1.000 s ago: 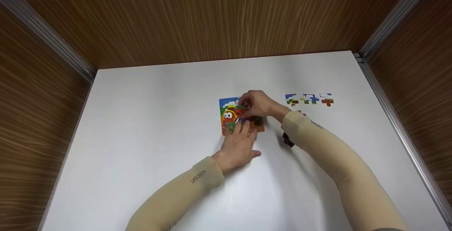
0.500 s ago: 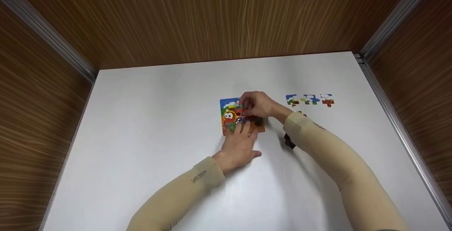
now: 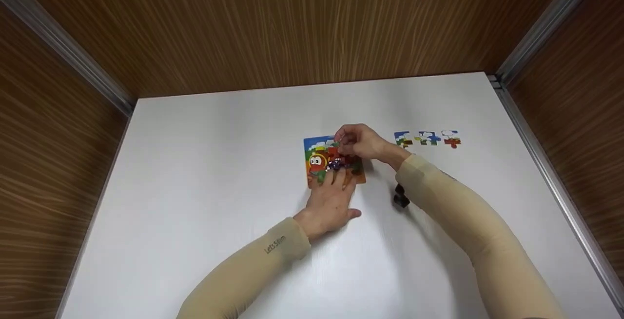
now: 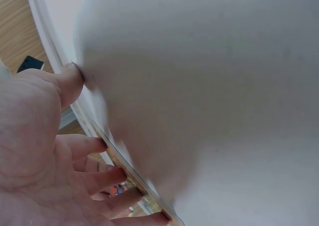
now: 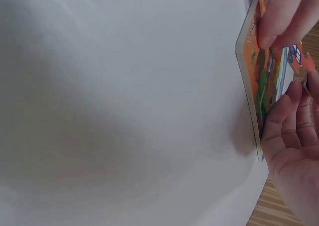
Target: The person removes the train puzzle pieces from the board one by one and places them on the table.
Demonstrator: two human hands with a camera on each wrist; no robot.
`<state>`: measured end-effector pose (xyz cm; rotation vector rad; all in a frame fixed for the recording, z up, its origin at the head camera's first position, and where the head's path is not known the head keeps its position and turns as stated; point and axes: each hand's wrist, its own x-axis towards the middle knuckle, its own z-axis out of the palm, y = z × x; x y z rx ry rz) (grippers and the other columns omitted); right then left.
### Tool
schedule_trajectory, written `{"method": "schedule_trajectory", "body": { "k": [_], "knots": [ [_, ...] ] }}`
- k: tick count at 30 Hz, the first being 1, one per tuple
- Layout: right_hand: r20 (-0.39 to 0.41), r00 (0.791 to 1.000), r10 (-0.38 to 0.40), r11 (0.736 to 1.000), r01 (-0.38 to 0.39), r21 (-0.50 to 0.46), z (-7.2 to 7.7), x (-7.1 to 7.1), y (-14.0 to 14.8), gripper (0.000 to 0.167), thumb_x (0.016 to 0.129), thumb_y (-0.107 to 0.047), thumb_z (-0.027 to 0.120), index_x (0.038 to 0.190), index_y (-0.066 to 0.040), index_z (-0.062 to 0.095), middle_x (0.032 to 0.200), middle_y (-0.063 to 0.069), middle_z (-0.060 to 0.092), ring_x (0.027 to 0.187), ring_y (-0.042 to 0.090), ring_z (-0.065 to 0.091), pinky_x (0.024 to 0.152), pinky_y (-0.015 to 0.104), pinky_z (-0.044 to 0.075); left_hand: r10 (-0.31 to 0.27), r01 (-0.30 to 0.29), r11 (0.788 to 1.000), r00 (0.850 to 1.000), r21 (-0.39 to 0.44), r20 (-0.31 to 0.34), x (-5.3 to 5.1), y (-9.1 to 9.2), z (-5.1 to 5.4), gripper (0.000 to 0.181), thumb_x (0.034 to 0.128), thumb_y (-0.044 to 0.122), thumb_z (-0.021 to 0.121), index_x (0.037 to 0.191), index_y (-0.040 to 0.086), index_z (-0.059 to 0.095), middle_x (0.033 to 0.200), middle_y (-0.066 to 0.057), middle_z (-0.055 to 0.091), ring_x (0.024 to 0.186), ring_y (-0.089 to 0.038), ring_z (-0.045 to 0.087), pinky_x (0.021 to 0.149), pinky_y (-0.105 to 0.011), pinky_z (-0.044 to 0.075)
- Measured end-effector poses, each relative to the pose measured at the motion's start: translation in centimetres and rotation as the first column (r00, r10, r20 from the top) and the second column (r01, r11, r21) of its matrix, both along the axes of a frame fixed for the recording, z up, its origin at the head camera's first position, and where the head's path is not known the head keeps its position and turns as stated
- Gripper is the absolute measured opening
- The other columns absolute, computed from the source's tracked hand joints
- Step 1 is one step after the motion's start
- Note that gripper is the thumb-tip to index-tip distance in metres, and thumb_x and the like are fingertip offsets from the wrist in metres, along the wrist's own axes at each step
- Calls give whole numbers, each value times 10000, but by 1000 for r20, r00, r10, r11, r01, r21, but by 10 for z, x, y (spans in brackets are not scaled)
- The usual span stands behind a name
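Note:
A small colourful jigsaw puzzle board (image 3: 312, 142) with a cartoon picture lies flat on the white table. My left hand (image 3: 329, 207) rests on its near edge, fingers spread and fairly straight; in the left wrist view the fingertips lie on the puzzle board (image 4: 149, 195). Above the board's upper right part, my right hand (image 3: 361, 142) pinches an orange puzzle piece (image 5: 305, 61) between thumb and fingers. That piece is tilted up from the board in the right wrist view. The right hand hides the board's upper right corner in the head view.
Three loose puzzle pieces, a left one (image 3: 403, 138), a middle one (image 3: 428, 138) and a right one (image 3: 451, 138), lie in a row to the right. A black wrist device (image 3: 401, 197) shows under the right sleeve. Wood-grain walls (image 3: 312, 31) enclose the white table (image 3: 204, 163).
My right hand has shifted slightly to the right and up, with the piece, showing more of the board's middle. The left hand stays in place.

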<state>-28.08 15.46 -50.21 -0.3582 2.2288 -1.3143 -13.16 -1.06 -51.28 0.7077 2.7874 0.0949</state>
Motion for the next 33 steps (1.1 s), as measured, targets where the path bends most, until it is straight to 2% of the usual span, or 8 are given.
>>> {"method": "schedule_trajectory", "body": {
  "k": [3, 8, 12, 20, 28, 33],
  "knots": [
    [13, 1000, -7, 1000, 7, -28, 2, 0, 4, 226, 1054, -13, 716, 1278, -45, 707, 997, 26, 734, 918, 177, 687, 829, 259, 623, 4, -4, 1000, 1000, 16, 6, 1, -1, 1, 900, 1068, 669, 649, 1776, 192, 362, 1857, -133, 314, 1667, -369, 334, 1273, -766, 400],
    [6, 1000, -15, 1000, 15, -22, 9, -2, 15, 234, 1058, -40, 732, 1291, -49, 717, 1015, 46, 773, 900, 177, 731, 818, 289, 675, 9, -9, 1000, 1000, 6, 3, 0, 0, 1, 908, 1066, 682, 641, 1782, 206, 348, 1852, -134, 321, 1670, -372, 339, 1266, -779, 402],
    [-27, 999, -24, 1000, 24, 6, 13, -3, 30, 221, 1061, -47, 735, 1282, -62, 729, 1046, 67, 775, 905, 180, 718, 796, 312, 674, 21, -21, 1000, 1000, -2, 11, -1, 1, 0, 907, 1068, 690, 633, 1785, 218, 340, 1853, -137, 324, 1676, -378, 336, 1256, -808, 389],
    [-94, 995, -24, 1000, 24, 8, 23, 0, 66, 229, 1054, 18, 713, 1283, 12, 729, 1054, 154, 792, 853, 152, 758, 815, 331, 690, 31, -31, 999, 999, -19, 12, -2, 1, 1, 904, 1069, 705, 616, 1786, 228, 340, 1857, -128, 328, 1691, -385, 340, 1257, -806, 392],
    [-60, 995, -79, 997, 78, -14, 27, 10, 106, 232, 1052, 1, 735, 1278, 50, 720, 976, 36, 793, 858, 125, 792, 849, 339, 706, 36, -36, 999, 999, -3, 17, -2, 1, 1, 909, 1066, 694, 631, 1789, 232, 333, 1854, -134, 334, 1701, -394, 338, 1256, -810, 388],
    [-36, 988, -153, 988, 152, -23, 29, 16, 140, 281, 1057, -31, 748, 1313, 71, 694, 966, -33, 799, 890, 73, 797, 871, 278, 692, 37, -37, 999, 999, 10, 15, -3, 1, 0, 911, 1062, 677, 650, 1788, 226, 333, 1849, -145, 339, 1700, -401, 340, 1255, -809, 387]
  ]
}}
